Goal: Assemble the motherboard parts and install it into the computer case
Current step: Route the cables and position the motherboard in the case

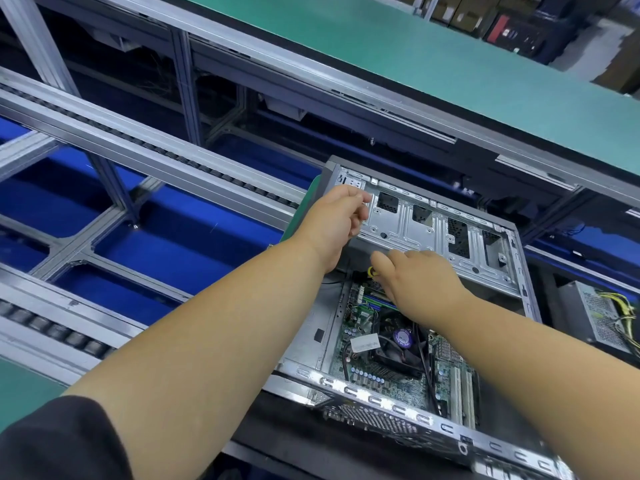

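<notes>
Motherboard (388, 368) lies flat inside the open computer case (433, 419), which rests on its side on the dark worktop (277, 434) in front of us, near its left edge. On the board we see a black cooler fan (398, 344) with a purple round label, and beside it a white sticker (365, 342). Our left hand (334, 225) is at the far left corner of the case, its fingers curled at the metal drive cage (433, 230); whether this grip is really clamped on the cage edge we cannot tell. Our right hand (415, 282) reaches down over the far part of the board, fingers bent around a small yellow part (372, 271), so this grip is closed on it. At the right edge of the worktop stands a grey power supply (595, 317) with yellow wires. Behind the case runs a roller conveyor (156, 147).
</notes>
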